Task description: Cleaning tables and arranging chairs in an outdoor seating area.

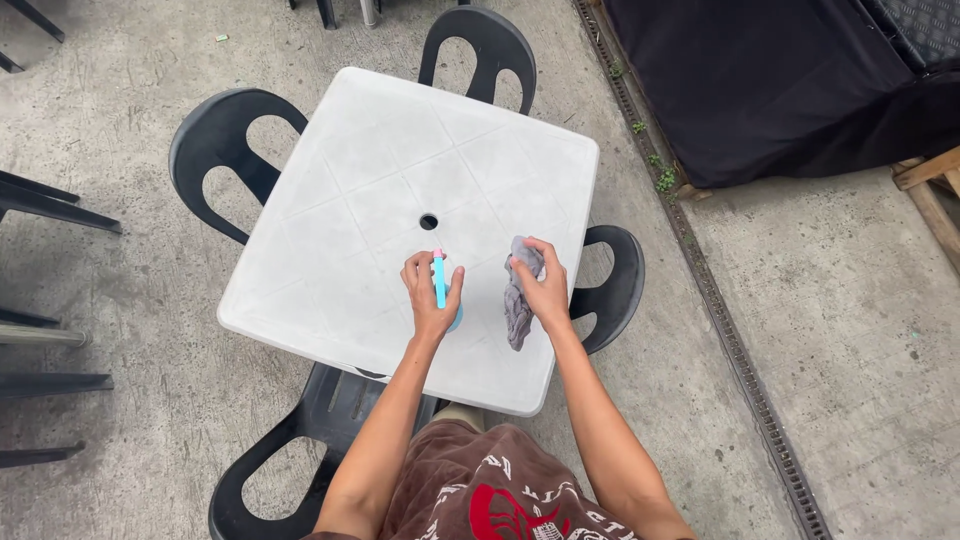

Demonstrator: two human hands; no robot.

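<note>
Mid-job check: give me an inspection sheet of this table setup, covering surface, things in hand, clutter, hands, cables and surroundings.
Surface: white square plastic table with a centre hole, faintly soiled.
Job's things: blue spray bottle with pink tip; grey cloth hanging onto the tabletop.
Clutter: nothing seen on the table.
Hands: left hand grips the bottle; right hand grips the cloth.
Cables: nothing seen.
Surroundings: black plastic chairs at all four sides, concrete floor, drain grate, black tarp.
</note>
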